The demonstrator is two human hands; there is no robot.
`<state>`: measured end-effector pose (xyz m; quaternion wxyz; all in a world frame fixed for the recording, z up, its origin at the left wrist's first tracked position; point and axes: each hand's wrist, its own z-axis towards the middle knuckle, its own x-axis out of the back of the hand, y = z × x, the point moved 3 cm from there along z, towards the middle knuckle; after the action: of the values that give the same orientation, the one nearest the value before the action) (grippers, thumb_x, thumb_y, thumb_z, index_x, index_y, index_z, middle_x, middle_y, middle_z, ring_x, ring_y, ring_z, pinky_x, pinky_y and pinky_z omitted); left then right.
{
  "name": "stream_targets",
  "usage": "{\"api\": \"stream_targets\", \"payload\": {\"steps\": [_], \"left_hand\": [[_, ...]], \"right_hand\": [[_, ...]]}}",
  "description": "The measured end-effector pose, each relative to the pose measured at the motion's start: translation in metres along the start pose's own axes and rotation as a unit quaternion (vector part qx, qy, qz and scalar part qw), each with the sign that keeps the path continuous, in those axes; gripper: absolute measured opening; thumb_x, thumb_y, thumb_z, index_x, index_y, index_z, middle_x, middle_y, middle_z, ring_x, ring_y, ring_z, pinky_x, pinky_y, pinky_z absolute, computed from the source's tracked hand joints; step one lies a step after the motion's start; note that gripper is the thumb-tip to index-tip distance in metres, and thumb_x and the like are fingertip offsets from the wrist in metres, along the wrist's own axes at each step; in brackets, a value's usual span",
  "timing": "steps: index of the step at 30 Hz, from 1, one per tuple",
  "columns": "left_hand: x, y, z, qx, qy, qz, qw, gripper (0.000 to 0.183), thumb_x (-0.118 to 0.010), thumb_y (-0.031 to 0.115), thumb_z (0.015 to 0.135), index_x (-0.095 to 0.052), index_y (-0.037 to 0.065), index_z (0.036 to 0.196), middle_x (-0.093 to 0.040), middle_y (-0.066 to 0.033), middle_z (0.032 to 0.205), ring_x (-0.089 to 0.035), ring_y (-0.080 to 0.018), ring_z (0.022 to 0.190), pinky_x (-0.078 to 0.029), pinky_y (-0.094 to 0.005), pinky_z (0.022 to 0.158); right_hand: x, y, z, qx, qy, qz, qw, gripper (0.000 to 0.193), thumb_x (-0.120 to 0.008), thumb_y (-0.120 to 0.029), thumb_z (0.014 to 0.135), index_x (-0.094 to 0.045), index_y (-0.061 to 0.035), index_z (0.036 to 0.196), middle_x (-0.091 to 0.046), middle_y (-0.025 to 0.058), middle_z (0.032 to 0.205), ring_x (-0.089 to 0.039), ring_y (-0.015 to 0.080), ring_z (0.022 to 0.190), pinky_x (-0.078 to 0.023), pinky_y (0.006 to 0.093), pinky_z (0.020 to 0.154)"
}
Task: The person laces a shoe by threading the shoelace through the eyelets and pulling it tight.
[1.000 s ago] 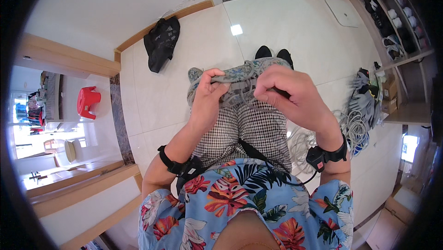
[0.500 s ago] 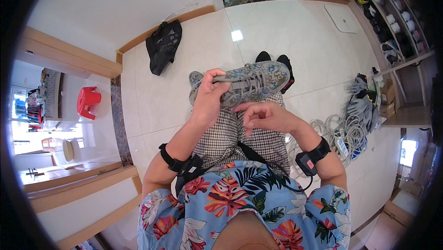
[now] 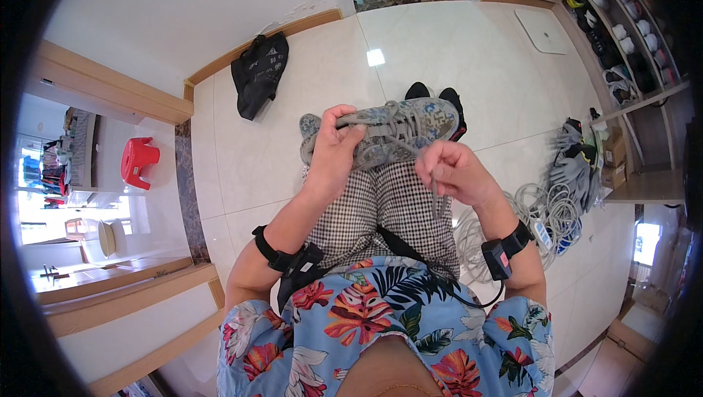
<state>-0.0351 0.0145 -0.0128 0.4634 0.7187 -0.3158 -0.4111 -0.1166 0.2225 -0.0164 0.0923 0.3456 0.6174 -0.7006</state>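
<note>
A grey-and-blue camouflage sneaker (image 3: 437,119) lies across above my checked-trouser knees, its toe pointing right. My left hand (image 3: 335,155) is closed around its opening, with the thumb by the tongue and fingers over the far side. From the eyelets a grey shoelace (image 3: 437,205) runs to my right hand (image 3: 461,172), which pinches it just right of the shoe; its loose end dangles below the fingers. Another camouflage piece (image 3: 310,123), probably the mate's end or the heel, shows left of my left hand.
On the floor at right lie coiled grey cables (image 3: 538,214) and a pile of grey gloves (image 3: 575,166). A shoe rack (image 3: 622,31) stands far right, near a white floor scale (image 3: 542,29). At left are a black bag (image 3: 260,75) and a red stool (image 3: 140,162).
My right hand has moved to the right, drawing the shoelace out from the shoe, and its end now hangs from the fingers. The left hand keeps its hold on the sneaker.
</note>
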Motion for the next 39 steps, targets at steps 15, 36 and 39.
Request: {"api": "stream_targets", "payload": {"steps": [15, 36, 39], "left_hand": [[-0.012, 0.024, -0.032, -0.342, 0.000, 0.584, 0.736, 0.048, -0.078, 0.011, 0.080, -0.063, 0.008, 0.125, -0.057, -0.0149, 0.112, -0.060, -0.0335, 0.095, -0.052, -0.0409, 0.081], [-0.001, 0.030, -0.013, -0.236, -0.037, 0.526, 0.816, 0.023, -0.078, 0.005, 0.079, -0.066, 0.000, 0.098, -0.058, -0.0099, 0.088, -0.059, -0.0220, 0.072, -0.049, -0.0322, 0.066], [-0.001, 0.031, -0.011, -0.223, -0.041, 0.518, 0.825, 0.022, -0.078, 0.005, 0.079, -0.066, 0.001, 0.098, -0.059, -0.0091, 0.088, -0.059, -0.0215, 0.072, -0.049, -0.0318, 0.066]], "right_hand": [[0.014, -0.016, 0.021, 0.075, 0.128, 0.020, 0.989, 0.012, -0.061, -0.017, 0.101, -0.062, -0.0055, 0.105, -0.062, 0.0037, 0.094, -0.049, 0.0028, 0.062, -0.034, 0.0171, 0.050], [-0.025, 0.002, 0.027, 0.187, 0.304, -0.453, 0.817, 0.007, -0.073, -0.007, 0.086, -0.070, -0.0025, 0.091, -0.066, 0.0073, 0.084, -0.062, 0.0196, 0.075, -0.048, 0.0293, 0.065], [-0.026, 0.010, 0.038, 0.275, 0.308, -0.530, 0.740, 0.007, -0.073, -0.006, 0.084, -0.069, -0.0036, 0.090, -0.066, 0.0093, 0.084, -0.062, 0.0269, 0.078, -0.050, 0.0351, 0.068]]}}
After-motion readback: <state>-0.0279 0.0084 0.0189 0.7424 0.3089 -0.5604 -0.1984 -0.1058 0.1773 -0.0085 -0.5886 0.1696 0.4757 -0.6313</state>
